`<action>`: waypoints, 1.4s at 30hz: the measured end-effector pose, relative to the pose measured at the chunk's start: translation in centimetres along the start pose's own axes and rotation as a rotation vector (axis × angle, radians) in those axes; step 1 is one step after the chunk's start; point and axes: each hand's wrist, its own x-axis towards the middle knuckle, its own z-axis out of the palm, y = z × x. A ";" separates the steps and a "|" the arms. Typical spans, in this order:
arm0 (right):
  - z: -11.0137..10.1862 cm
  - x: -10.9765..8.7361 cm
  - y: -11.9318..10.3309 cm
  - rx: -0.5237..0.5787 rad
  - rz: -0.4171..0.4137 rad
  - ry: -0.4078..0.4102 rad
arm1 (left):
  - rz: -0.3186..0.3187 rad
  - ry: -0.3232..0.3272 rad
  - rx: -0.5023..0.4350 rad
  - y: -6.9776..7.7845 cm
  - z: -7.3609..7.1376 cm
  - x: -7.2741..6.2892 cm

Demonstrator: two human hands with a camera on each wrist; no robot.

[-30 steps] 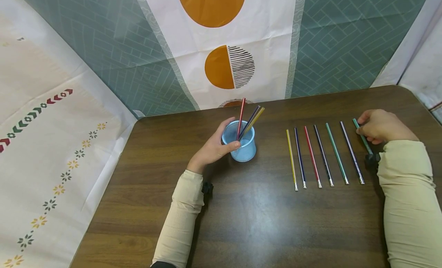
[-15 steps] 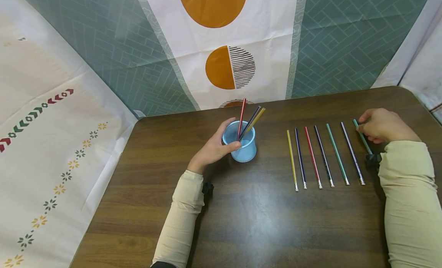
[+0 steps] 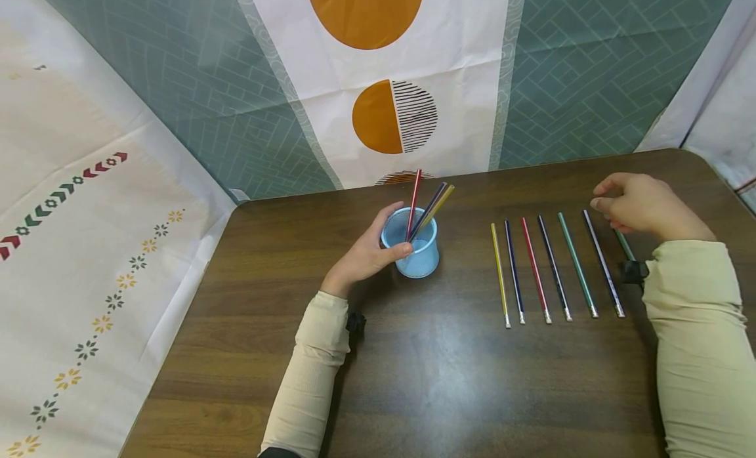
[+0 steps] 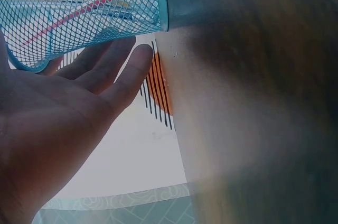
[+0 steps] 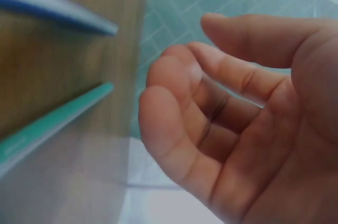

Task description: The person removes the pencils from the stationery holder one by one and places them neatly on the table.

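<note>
A light-blue mesh pencil cup (image 3: 418,264) stands on the table, holding a red pencil (image 3: 414,202), a dark one and a yellow one, all leaning. My left hand (image 3: 367,254) grips the cup from its left side, thumb at the near rim; in the left wrist view fingers (image 4: 127,76) lie along the mesh. My right hand (image 3: 652,208) hovers over the right end of a row of pencils, fingers loosely bent around nothing. Beneath it lies a green pencil (image 5: 58,121), partly hidden by the hand in the head view. Beside that is a purple-blue pencil (image 3: 602,261).
Left of those lie a green pencil (image 3: 577,264), a dark blue pencil (image 3: 554,268), a red pencil (image 3: 535,268), another dark one and a yellow pencil (image 3: 500,274), roughly parallel. The brown wooden table (image 3: 413,379) meets a patterned cloth (image 3: 266,143) at its back.
My right hand has let go of the rightmost green pencil and risen slightly up and left, its fingers apart from it. The left hand and the cup have stayed put.
</note>
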 end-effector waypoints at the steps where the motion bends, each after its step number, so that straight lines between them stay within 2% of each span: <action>1: 0.1 0.0 -0.3 0.007 -0.006 0.000 | 0.001 -0.001 -0.002 0.0 0.0 0.0; 11: 1.7 0.5 -3.9 0.073 -0.075 -0.010 | 0.001 -0.006 -0.001 -0.2 0.2 0.1; 16: 3.1 0.8 -6.3 0.101 -0.130 -0.027 | 0.000 -0.001 -0.001 -0.2 0.2 0.1; 20: 4.7 0.9 -8.6 0.133 -0.188 -0.011 | -0.001 -0.002 0.001 -0.1 0.2 0.1; 28: 7.3 0.8 -12.1 0.358 -0.292 -0.012 | 0.003 -0.005 -0.001 0.0 0.1 0.1; 31: 8.0 0.8 -12.9 0.403 -0.334 -0.010 | 0.005 -0.006 0.001 0.0 0.1 0.1; 36: 8.8 0.7 -13.8 0.411 -0.390 -0.022 | 0.018 -0.007 -0.004 -0.2 0.0 0.1; 42: 9.5 0.6 -14.8 0.344 -0.423 -0.032 | 0.026 -0.003 -0.010 -0.3 0.0 0.2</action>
